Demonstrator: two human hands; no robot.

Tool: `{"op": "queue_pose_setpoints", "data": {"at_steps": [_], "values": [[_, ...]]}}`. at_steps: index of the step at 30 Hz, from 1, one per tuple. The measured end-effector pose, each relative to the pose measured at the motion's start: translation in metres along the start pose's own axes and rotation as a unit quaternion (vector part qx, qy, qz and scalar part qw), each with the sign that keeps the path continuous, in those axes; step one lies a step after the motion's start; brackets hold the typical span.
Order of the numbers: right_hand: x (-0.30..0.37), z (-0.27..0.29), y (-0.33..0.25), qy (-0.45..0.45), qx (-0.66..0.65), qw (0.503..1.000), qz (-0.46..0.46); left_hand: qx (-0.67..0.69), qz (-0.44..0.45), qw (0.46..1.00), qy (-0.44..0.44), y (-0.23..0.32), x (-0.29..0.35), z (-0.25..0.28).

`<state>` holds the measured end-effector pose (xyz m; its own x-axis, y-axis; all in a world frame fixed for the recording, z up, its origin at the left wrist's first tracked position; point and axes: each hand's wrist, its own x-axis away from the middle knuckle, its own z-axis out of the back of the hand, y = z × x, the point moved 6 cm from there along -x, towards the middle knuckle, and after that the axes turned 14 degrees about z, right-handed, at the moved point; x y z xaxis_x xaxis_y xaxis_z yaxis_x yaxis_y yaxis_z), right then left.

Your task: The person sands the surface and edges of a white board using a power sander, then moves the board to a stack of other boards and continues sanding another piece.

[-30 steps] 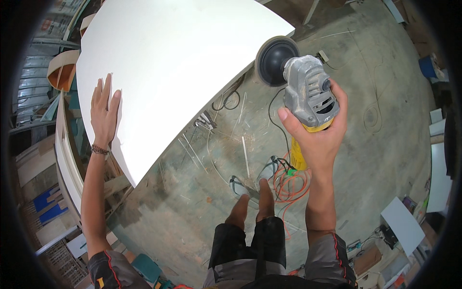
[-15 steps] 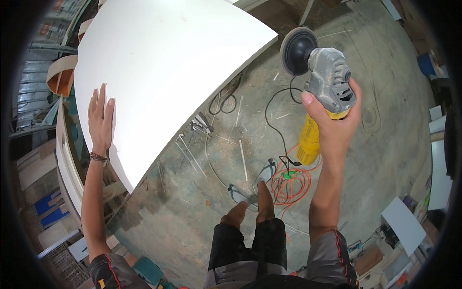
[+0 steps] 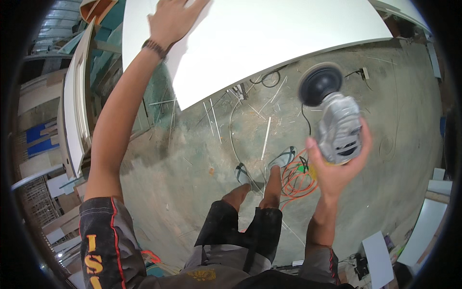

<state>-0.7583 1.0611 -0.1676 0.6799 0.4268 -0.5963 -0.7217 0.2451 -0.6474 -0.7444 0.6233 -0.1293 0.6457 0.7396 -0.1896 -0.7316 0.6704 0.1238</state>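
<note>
My left hand (image 3: 174, 23) lies on the large white panel (image 3: 250, 43), near its left side, with thumb and fingers spread. Its fingertips run past the top of the picture. My right hand (image 3: 337, 171) grips an angle polisher (image 3: 340, 126), a grey-headed power tool with a round black backing pad (image 3: 321, 84). The pad is raised beyond the panel's near edge, apart from it. Most of the tool's yellow body is hidden behind my right hand. Motion blurs the polisher slightly.
An orange cable (image 3: 296, 188) lies coiled on the concrete floor (image 3: 192, 164) by my feet. Thin white strips (image 3: 266, 138) and dark cords are scattered under the panel's edge. Boards (image 3: 43, 183) are stacked at the left; a white sheet (image 3: 378, 260) leans at the lower right.
My left hand has moved farther up and to the right over the panel. The polisher stays in my right hand, lower in the picture and tilted differently. The whole view has shifted.
</note>
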Motion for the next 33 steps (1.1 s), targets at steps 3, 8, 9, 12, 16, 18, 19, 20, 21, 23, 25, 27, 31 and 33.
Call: {"op": "queue_pose_setpoints", "data": {"at_steps": [3,8,9,12,16,18,19,20,21,23,25,27,31,33], "values": [[0.024,-0.040,-0.054,-0.039,-0.057,0.998,0.003,-0.005,0.024,1.000,0.008,-0.015,0.007,0.006],[0.049,-0.078,-0.106,-0.074,-0.121,0.990,0.013,0.010,0.028,0.999,0.012,-0.018,0.011,0.015],[0.051,-0.081,-0.112,-0.082,-0.105,0.991,0.024,0.017,0.029,0.999,0.004,-0.018,0.012,0.015],[0.056,-0.090,-0.126,-0.098,-0.081,0.991,0.042,0.029,0.029,0.999,-0.012,-0.019,0.013,0.014],[0.057,-0.096,-0.132,-0.098,-0.080,0.991,0.044,0.020,0.034,0.999,-0.013,-0.019,0.012,0.014],[0.055,-0.097,-0.135,-0.095,-0.081,0.991,0.050,0.018,0.038,0.999,-0.016,-0.015,0.011,0.014],[0.054,-0.096,-0.136,-0.093,-0.081,0.991,0.055,0.020,0.040,0.999,-0.020,-0.013,0.011,0.015],[0.051,-0.097,-0.136,-0.087,-0.083,0.991,0.065,0.021,0.041,0.999,-0.024,-0.011,0.011,0.014],[0.049,-0.098,-0.136,-0.081,-0.090,0.990,0.075,0.018,0.040,0.999,-0.023,-0.011,0.012,0.015],[0.048,-0.099,-0.135,-0.074,-0.098,0.989,0.085,0.012,0.037,0.999,-0.021,-0.011,0.012,0.016],[0.048,-0.099,-0.135,-0.071,-0.100,0.989,0.087,0.007,0.041,0.999,-0.023,-0.010,0.011,0.015],[0.048,-0.099,-0.135,-0.075,-0.101,0.989,0.083,0.007,0.043,0.999,-0.025,-0.009,0.012,0.015],[0.045,-0.096,-0.129,-0.073,-0.095,0.991,0.059,0.013,0.047,0.998,-0.028,-0.011,0.013,0.015],[0.042,-0.094,-0.125,-0.069,-0.084,0.993,0.037,0.012,0.048,0.998,-0.030,-0.013,0.012,0.016]]}}
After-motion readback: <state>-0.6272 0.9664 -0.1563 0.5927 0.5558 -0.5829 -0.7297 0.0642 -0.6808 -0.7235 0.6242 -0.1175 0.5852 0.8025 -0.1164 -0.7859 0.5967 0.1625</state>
